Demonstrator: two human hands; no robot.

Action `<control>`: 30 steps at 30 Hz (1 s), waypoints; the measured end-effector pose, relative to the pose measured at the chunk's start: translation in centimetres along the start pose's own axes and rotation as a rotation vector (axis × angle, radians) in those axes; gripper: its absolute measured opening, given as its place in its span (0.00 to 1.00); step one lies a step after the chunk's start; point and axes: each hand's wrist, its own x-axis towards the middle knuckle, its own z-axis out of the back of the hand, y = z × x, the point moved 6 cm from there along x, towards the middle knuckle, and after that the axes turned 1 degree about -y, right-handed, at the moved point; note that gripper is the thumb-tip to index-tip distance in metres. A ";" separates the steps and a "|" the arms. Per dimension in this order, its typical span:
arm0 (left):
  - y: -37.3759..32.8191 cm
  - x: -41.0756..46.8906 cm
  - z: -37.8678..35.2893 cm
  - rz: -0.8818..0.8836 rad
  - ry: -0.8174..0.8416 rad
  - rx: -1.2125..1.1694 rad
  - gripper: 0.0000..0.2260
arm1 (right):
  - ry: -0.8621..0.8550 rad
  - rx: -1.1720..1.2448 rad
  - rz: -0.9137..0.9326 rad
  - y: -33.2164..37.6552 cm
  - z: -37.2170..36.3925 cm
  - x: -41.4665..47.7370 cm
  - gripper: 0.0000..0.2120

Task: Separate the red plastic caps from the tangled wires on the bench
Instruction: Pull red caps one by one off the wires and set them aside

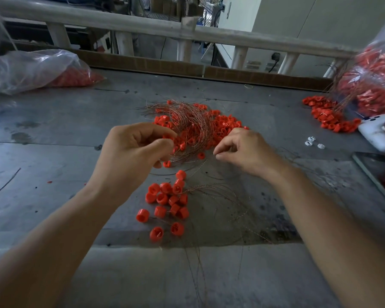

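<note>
The left hand (138, 150) is curled, its thumb and forefinger pinching strands at the near edge of the tangled wires (193, 125). This coppery bundle arches up and away just beyond the fingertips. The right hand (242, 150) is curled too, with thumb and forefinger tips pressed narrowly together. I cannot tell whether a thin strand lies between them.

A heap of red caps (222, 127) lies under and behind the wires, just past both sets of fingers, and many caps are threaded among the strands. A small group of loose caps (167, 203) sits on the grey bench (53, 130), nearer the person than the fingers, between the two forearms, with a few stray wires beside it.

Well to the right of the right fingers lie another cap pile (327, 114), a bulging clear bag (373, 85) of caps and wires, and a white device (376, 134). Far left of the left fingers lies a second clear bag (31, 70).
</note>
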 end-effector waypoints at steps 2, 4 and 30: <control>0.0 0.1 0.2 -0.003 -0.016 0.016 0.12 | -0.057 0.070 -0.013 -0.3 1.2 -0.1 0.04; -0.1 0.1 0.2 -0.002 -0.016 0.018 0.12 | -0.130 0.173 -0.028 -0.5 2.4 -0.2 0.06; 0.1 -0.3 -1.1 -0.002 0.158 0.117 0.12 | -0.222 0.400 0.004 1.3 4.0 -1.2 0.09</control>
